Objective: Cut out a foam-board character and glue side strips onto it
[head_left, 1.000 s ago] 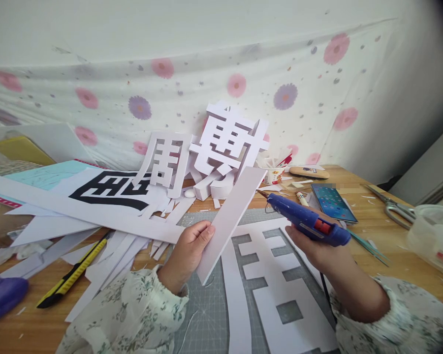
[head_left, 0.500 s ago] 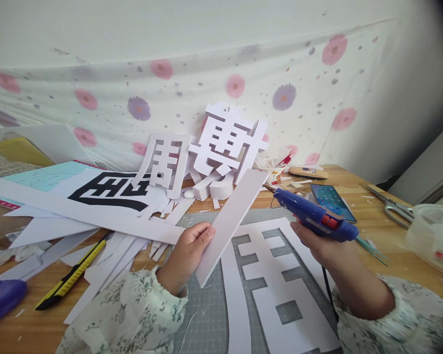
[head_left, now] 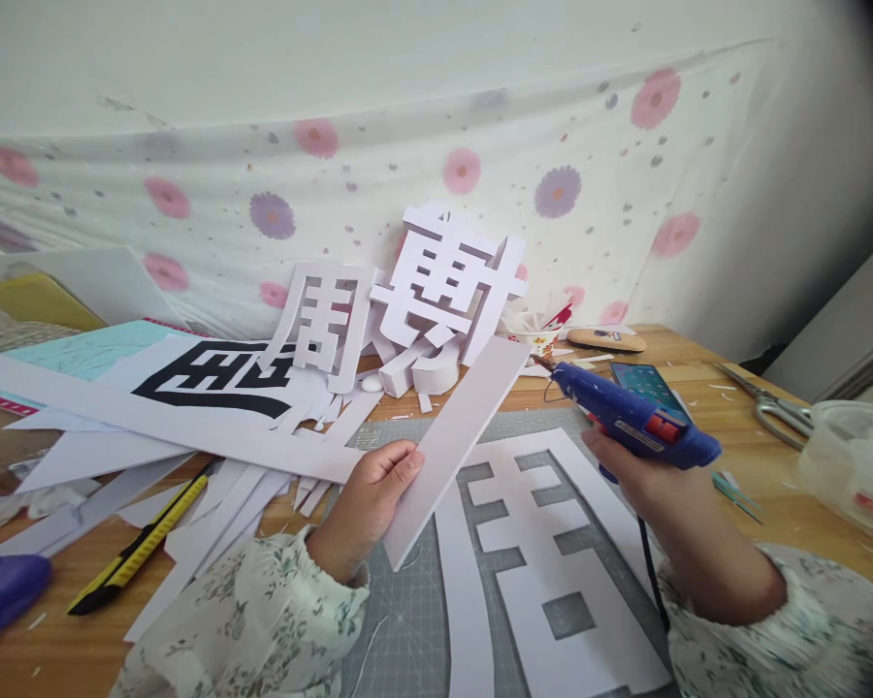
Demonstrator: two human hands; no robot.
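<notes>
My left hand (head_left: 378, 499) is closed on a long white foam board strip (head_left: 466, 436), tilted up to the right above the mat. In my right hand (head_left: 647, 485) is a blue glue gun (head_left: 626, 412), its nozzle pointing left, just beside the strip's upper right end. Below both hands a white cut-out character (head_left: 531, 543) lies flat on the grey cutting mat (head_left: 400, 620). The glue gun's black cord runs down past my right wrist. My palm hides part of the gun's handle and the trigger.
Two raised white characters, a smaller one (head_left: 327, 320) and a larger one (head_left: 443, 271), lean at the back. A yellow utility knife (head_left: 145, 538) and board scraps lie left. To the right are a phone (head_left: 647, 393), scissors (head_left: 767, 407) and a clear tub (head_left: 855, 465).
My right hand has moved the glue gun slightly to the right, widening the gap between its nozzle and the strip. My left hand and the strip are nearly unmoved.
</notes>
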